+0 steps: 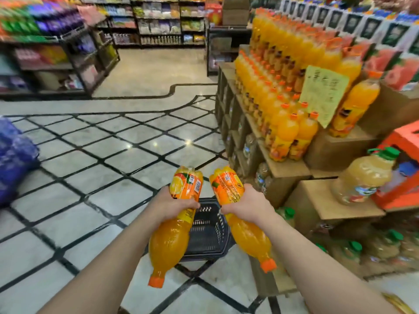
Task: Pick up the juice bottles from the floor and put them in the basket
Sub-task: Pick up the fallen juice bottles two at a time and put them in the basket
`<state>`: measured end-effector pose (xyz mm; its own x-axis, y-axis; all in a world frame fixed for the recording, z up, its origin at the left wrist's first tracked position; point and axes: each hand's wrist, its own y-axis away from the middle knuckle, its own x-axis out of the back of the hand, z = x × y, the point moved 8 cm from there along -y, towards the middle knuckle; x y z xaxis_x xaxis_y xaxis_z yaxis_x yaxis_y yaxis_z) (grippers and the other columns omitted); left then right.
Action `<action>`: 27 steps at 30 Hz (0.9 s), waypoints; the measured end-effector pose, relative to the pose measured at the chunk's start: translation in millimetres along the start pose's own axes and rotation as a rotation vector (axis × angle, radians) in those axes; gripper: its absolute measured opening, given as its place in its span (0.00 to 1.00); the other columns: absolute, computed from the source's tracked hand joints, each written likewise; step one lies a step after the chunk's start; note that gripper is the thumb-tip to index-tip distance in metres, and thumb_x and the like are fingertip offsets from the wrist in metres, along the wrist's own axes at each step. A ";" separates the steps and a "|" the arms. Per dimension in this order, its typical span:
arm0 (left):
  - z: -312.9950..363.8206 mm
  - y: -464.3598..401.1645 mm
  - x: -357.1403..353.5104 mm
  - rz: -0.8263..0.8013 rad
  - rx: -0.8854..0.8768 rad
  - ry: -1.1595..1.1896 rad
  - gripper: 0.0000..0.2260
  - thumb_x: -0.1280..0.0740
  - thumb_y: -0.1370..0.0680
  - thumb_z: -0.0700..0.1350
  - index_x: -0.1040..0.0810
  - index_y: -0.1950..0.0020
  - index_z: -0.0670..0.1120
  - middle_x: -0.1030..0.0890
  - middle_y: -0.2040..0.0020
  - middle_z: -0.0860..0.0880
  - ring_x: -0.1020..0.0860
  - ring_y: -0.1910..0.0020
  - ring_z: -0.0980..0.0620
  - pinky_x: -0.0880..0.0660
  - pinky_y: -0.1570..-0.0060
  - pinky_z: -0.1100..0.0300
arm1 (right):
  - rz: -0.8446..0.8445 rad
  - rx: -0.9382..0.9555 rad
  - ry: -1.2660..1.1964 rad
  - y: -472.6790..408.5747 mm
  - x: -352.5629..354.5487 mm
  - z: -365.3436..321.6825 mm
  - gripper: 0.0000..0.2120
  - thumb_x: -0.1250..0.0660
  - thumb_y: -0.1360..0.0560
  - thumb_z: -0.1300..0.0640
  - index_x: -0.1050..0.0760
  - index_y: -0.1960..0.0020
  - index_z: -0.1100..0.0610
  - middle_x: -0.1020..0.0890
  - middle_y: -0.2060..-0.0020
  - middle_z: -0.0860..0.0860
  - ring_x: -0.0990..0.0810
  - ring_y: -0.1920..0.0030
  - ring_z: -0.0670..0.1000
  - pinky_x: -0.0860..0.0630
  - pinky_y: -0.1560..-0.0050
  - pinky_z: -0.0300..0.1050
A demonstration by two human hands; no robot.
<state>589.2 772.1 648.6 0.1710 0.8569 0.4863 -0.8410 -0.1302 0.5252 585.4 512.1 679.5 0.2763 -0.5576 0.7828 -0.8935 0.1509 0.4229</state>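
My left hand [169, 203] grips an orange juice bottle [172, 236] around its labelled middle, its orange cap pointing down toward me. In my right hand [244, 203] is a second orange juice bottle [246, 234], held the same way, cap low and to the right. Both bottles hang in the air above a dark plastic basket [207, 232] that stands on the tiled floor between and below my hands. The basket's inside, as far as it shows between the bottles, looks bare; its left and right parts are hidden by the bottles.
A stepped display [283, 91] of many orange juice bottles rises at the right, with big pale juice jugs [365, 175] on cardboard shelves beside it. A blue bagged bundle [13, 159] lies at the far left. Store shelves [59, 48] stand behind. Tiled floor [108, 150] stretches ahead.
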 end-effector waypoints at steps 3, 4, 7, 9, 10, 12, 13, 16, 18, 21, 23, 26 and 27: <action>-12.3 -42.1 8.2 0.019 0.052 0.004 0.50 0.16 0.54 0.68 0.24 0.35 0.55 0.16 0.46 0.49 0.16 0.49 0.46 0.17 0.46 0.45 | -0.050 -0.022 0.011 -46.2 -23.2 -13.4 0.47 0.22 0.43 0.31 0.33 0.32 0.51 0.23 0.41 0.52 0.22 0.39 0.58 0.23 0.43 0.53; -15.2 -53.8 9.1 0.026 0.079 0.008 0.48 0.16 0.52 0.67 0.25 0.35 0.54 0.16 0.45 0.50 0.17 0.48 0.46 0.18 0.45 0.46 | -0.071 -0.021 0.015 -63.9 -31.1 -17.0 0.46 0.22 0.42 0.32 0.34 0.31 0.51 0.23 0.40 0.52 0.22 0.39 0.58 0.23 0.43 0.52; -27.1 -99.6 9.9 0.055 0.154 -0.020 0.46 0.17 0.49 0.67 0.27 0.36 0.55 0.18 0.45 0.51 0.19 0.48 0.48 0.19 0.46 0.50 | -0.138 -0.009 0.028 -119.7 -53.2 -26.0 0.46 0.22 0.40 0.33 0.34 0.30 0.51 0.22 0.40 0.52 0.22 0.38 0.59 0.23 0.42 0.52; -38.0 -134.4 7.7 0.065 0.204 -0.014 0.50 0.18 0.54 0.70 0.27 0.35 0.56 0.17 0.45 0.52 0.17 0.48 0.48 0.18 0.46 0.48 | -0.182 0.001 0.004 -157.8 -65.9 -31.5 0.48 0.21 0.38 0.34 0.36 0.26 0.51 0.22 0.38 0.53 0.22 0.37 0.59 0.24 0.43 0.52; -43.2 -149.8 7.6 0.076 0.237 -0.010 0.52 0.18 0.56 0.71 0.26 0.36 0.56 0.16 0.45 0.51 0.17 0.48 0.47 0.17 0.46 0.47 | -0.201 0.003 -0.011 -176.9 -71.3 -33.5 0.48 0.21 0.37 0.35 0.38 0.25 0.51 0.22 0.37 0.54 0.22 0.36 0.60 0.25 0.45 0.51; -51.6 -176.0 8.2 0.097 0.294 -0.025 0.50 0.17 0.54 0.70 0.27 0.37 0.53 0.17 0.45 0.50 0.17 0.48 0.47 0.18 0.46 0.48 | -0.239 -0.004 -0.024 -213.3 -83.1 -34.1 0.47 0.22 0.35 0.36 0.38 0.25 0.52 0.23 0.39 0.55 0.22 0.37 0.61 0.27 0.47 0.51; -52.5 -185.1 7.6 0.099 0.322 -0.033 0.47 0.17 0.50 0.67 0.29 0.37 0.52 0.18 0.44 0.50 0.18 0.47 0.46 0.18 0.46 0.48 | -0.256 -0.009 -0.024 -229.1 -89.6 -34.0 0.46 0.22 0.36 0.35 0.37 0.26 0.52 0.23 0.40 0.54 0.22 0.38 0.61 0.26 0.47 0.51; -67.1 -223.1 -0.8 0.084 0.383 -0.055 0.44 0.18 0.45 0.66 0.33 0.36 0.53 0.20 0.44 0.49 0.18 0.47 0.45 0.18 0.46 0.48 | -0.291 -0.042 -0.015 -273.3 -113.6 -28.5 0.48 0.22 0.37 0.33 0.36 0.26 0.51 0.22 0.37 0.55 0.22 0.37 0.61 0.24 0.44 0.52; -79.9 -252.2 -14.2 0.062 0.389 -0.082 0.45 0.19 0.47 0.68 0.27 0.36 0.53 0.17 0.46 0.50 0.17 0.50 0.47 0.17 0.48 0.48 | -0.302 -0.081 -0.013 -300.1 -131.4 -19.5 0.48 0.22 0.39 0.33 0.34 0.27 0.52 0.21 0.37 0.55 0.22 0.37 0.62 0.23 0.42 0.53; -104.1 -287.5 -30.2 0.042 0.420 -0.139 0.46 0.21 0.46 0.69 0.28 0.33 0.55 0.18 0.42 0.50 0.18 0.47 0.46 0.19 0.45 0.48 | -0.350 -0.153 -0.027 -333.7 -174.4 -4.5 0.51 0.23 0.46 0.31 0.32 0.30 0.53 0.20 0.38 0.56 0.20 0.38 0.61 0.22 0.39 0.56; -123.1 -313.7 -43.6 0.015 0.446 -0.198 0.49 0.22 0.44 0.69 0.33 0.28 0.54 0.21 0.38 0.49 0.20 0.41 0.42 0.21 0.40 0.46 | -0.382 -0.231 -0.068 -352.0 -210.9 11.3 0.54 0.23 0.47 0.31 0.33 0.28 0.54 0.21 0.36 0.57 0.21 0.37 0.61 0.23 0.38 0.56; -171.7 -364.3 -74.6 -0.048 0.470 -0.267 0.50 0.24 0.48 0.72 0.30 0.29 0.56 0.19 0.39 0.49 0.19 0.42 0.43 0.21 0.40 0.44 | -0.432 -0.357 -0.139 -377.3 -278.3 42.2 0.48 0.19 0.38 0.37 0.35 0.27 0.58 0.22 0.34 0.59 0.22 0.35 0.63 0.25 0.39 0.53; -190.3 -382.8 -87.2 -0.073 0.466 -0.283 0.49 0.24 0.49 0.73 0.28 0.31 0.57 0.18 0.40 0.49 0.19 0.44 0.44 0.20 0.41 0.44 | -0.440 -0.400 -0.170 -385.4 -303.0 53.5 0.48 0.19 0.38 0.38 0.34 0.28 0.58 0.22 0.34 0.59 0.22 0.35 0.62 0.25 0.39 0.52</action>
<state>798.5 842.2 272.3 0.4060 0.7124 0.5725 -0.5167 -0.3378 0.7867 827.1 579.2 254.9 0.4995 -0.7543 0.4261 -0.4975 0.1529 0.8539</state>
